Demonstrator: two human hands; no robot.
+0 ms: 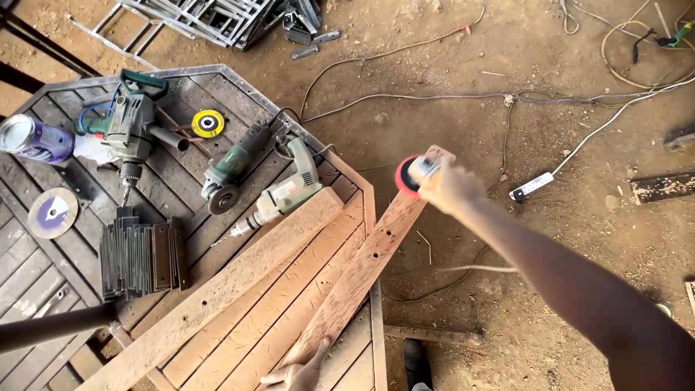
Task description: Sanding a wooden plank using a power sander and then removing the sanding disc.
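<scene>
We find the right hand (450,187) clenched on a red-padded sander (411,174) at the far end of the plank (362,268), which overhangs the table (217,80), while the left hand (300,373) presses its near end flat to steady it.

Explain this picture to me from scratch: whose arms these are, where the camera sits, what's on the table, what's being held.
There is one view, from a camera worn on a person's head, looking down. The arms are that person's own. The right hand, stretched out and blurred, grips a red-edged round object at the far end of a wooden plank; what it is cannot be told. The left hand presses on the plank's near end. The plank lies on a slatted table beside a second plank. Also there: two drills, an angle grinder, loose discs, a stack of metal plates and a can. Cables run over the dirt floor.
</scene>
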